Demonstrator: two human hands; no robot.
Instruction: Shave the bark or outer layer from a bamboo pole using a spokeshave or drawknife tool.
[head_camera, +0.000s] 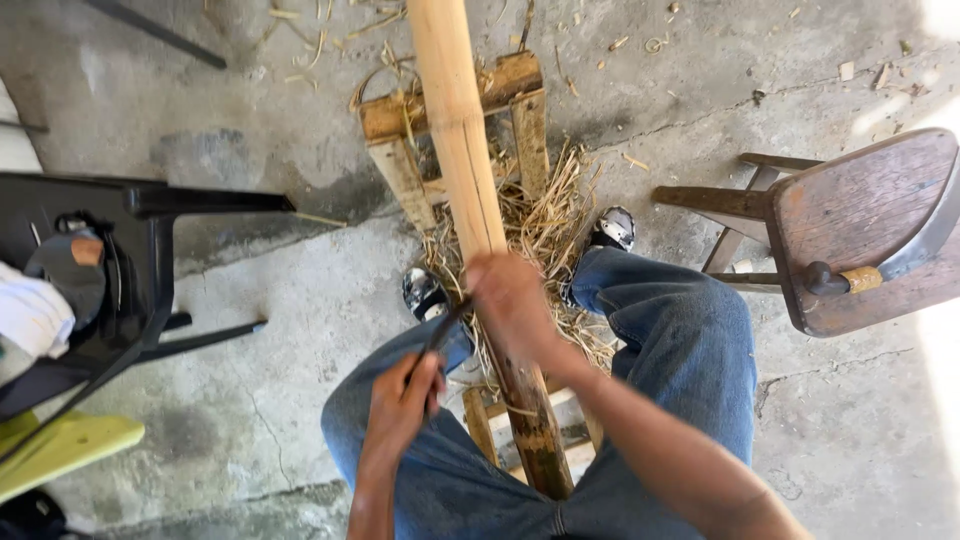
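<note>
Evidently partway: the right hand is closed around the bamboo pole propped on a wooden frame; the left hand clasps a dark blade beside that grip; shavings lie beyond it, pale length remaining.

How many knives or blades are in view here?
2: a dark thin blade in the left hand, against the pale bamboo pole; a curved knife on the brown wooden stool. Others may be hidden.
</note>
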